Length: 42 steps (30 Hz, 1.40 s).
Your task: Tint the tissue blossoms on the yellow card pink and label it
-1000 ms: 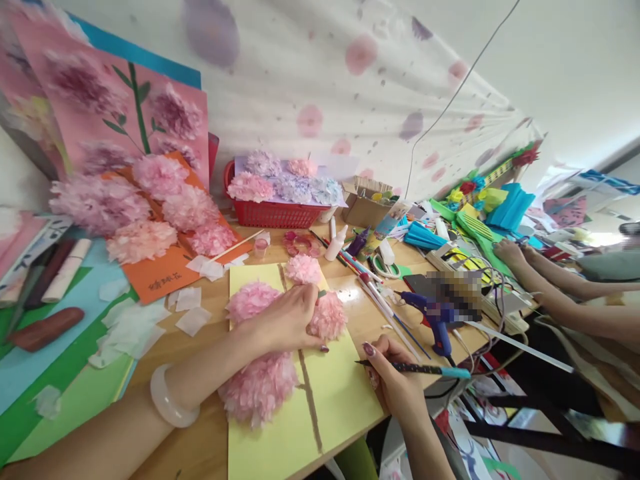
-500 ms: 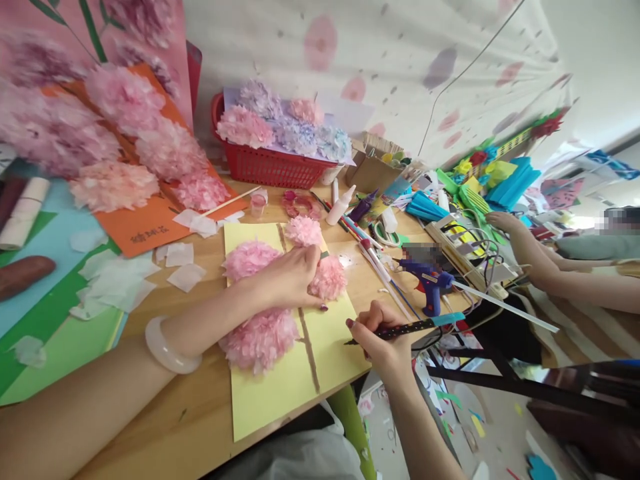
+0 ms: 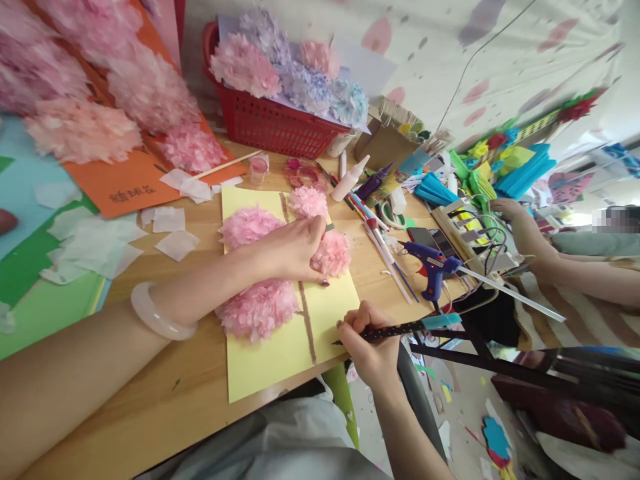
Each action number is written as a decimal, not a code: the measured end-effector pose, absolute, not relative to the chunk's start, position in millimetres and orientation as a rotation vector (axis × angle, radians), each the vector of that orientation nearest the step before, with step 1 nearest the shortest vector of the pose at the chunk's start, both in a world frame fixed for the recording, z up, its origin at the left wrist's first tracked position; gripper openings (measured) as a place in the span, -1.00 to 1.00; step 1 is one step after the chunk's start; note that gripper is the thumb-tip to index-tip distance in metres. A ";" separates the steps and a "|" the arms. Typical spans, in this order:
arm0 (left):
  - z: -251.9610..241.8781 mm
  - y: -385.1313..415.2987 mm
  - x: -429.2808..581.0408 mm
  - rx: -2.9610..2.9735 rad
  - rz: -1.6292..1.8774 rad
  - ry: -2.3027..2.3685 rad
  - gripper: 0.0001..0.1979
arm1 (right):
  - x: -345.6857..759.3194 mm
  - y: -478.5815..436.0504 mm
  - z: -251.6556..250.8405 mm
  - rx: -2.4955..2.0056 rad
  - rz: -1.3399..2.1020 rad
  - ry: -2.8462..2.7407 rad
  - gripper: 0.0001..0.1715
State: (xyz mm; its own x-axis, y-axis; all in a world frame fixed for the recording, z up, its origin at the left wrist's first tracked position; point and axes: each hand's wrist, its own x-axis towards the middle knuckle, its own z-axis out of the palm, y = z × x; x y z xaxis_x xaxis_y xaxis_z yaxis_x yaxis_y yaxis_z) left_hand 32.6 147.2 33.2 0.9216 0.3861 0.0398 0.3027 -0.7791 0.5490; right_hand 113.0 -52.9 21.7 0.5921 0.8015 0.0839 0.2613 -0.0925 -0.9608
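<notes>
My right hand [image 3: 375,347] grips a black dotted pen [image 3: 400,329] with a turquoise end, its dark point just over the lower right of a yellow sheet [image 3: 265,370]. A brown line [image 3: 309,327] runs down the sheet. Resting on the sheet, my left hand [image 3: 297,250] has its thumb spread; its other fingers are bent and partly hidden. Beside it are a pink paper flower [image 3: 331,253] and a smaller pink flower [image 3: 308,201]. Two larger pink flowers, an upper one [image 3: 250,227] and a lower one [image 3: 260,310], lie on the left half, partly under my forearm.
A red basket [image 3: 280,130] of paper flowers stands behind. On the right are a blue glue gun [image 3: 433,263], a power strip [image 3: 457,230], a white bottle [image 3: 350,179] and pens. Tissue squares [image 3: 95,240] lie left. Another person's arm [image 3: 530,233] reaches in at the right.
My view has shifted, so the sheet sits slightly higher in the picture. The pen point has moved a little left and down over the sheet. My left hand stays in its place.
</notes>
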 end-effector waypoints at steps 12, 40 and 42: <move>31.4 146.1 35.1 2.588 0.135 0.517 -0.43 | 112.4 -57.0 8.9 -1.629 0.558 -0.836 -0.57; 50.0 100.9 9.9 2.714 0.192 0.640 -0.53 | 118.6 -54.1 13.2 -1.520 0.614 -0.959 -0.62; 49.9 89.2 2.3 2.726 0.196 0.678 -0.47 | 119.7 -54.0 13.1 -1.537 0.616 -1.042 -0.64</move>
State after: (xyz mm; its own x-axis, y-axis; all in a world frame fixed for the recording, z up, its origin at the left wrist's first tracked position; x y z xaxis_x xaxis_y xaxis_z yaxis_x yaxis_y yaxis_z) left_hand 2.3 89.2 49.9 0.8775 0.4764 0.0545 0.4319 -0.8346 0.3420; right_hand 119.7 -54.0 13.1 0.4729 0.8677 0.1532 0.2839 0.0145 -0.9587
